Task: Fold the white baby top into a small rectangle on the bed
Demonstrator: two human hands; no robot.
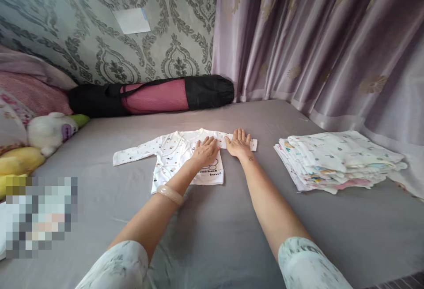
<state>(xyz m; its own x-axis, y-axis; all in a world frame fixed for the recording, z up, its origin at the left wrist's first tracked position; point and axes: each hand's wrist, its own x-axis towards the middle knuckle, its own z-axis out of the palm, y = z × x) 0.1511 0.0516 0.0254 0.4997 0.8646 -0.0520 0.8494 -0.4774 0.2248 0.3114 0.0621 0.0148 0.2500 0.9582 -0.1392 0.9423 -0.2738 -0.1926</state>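
Observation:
A small white baby shirt (172,156) with little prints lies spread flat on the grey bed sheet (212,223), one long sleeve stretched out to the left. My left hand (206,151) rests flat on the shirt's chest, fingers stretched out. My right hand (239,143) lies flat on the shirt's right sleeve, fingers spread. Neither hand holds anything. A pale bangle (169,193) sits on my left wrist.
A stack of folded printed baby clothes (334,161) sits to the right. A black and pink rolled mat bag (155,95) lies along the wall behind. Plush toys (49,132) and pillows (33,90) crowd the left side. Purple curtains (331,46) hang at the right.

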